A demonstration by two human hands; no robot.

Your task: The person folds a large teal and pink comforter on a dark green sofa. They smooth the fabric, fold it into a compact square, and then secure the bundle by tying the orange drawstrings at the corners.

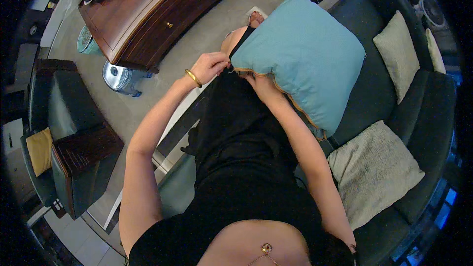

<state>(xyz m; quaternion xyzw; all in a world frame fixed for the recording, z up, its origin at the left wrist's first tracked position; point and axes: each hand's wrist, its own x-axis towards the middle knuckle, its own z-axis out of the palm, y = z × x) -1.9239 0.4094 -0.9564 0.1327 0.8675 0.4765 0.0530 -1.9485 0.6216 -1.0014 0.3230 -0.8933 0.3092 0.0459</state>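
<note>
A light blue cushion (pixel 303 51) with tan-orange piping along its edge rests across my lap and the dark sofa seat. At the cushion's left corner, the fingertips of my left hand (pixel 211 67) pinch the edge; a gold bangle (pixel 193 78) circles that wrist. My right hand (pixel 265 88) holds the near piped edge a little to the right, its fingers partly hidden by the fabric. Black clothing (pixel 240 125) covers my lap beneath both hands.
The dark green sofa (pixel 373 92) carries a grey patterned cushion (pixel 373 170) and a pale cushion (pixel 397 55). A curved wooden table (pixel 147 18) stands ahead left, near a large clear water bottle (pixel 120 77) and a bin (pixel 85 40). An armchair (pixel 74 107) is at left.
</note>
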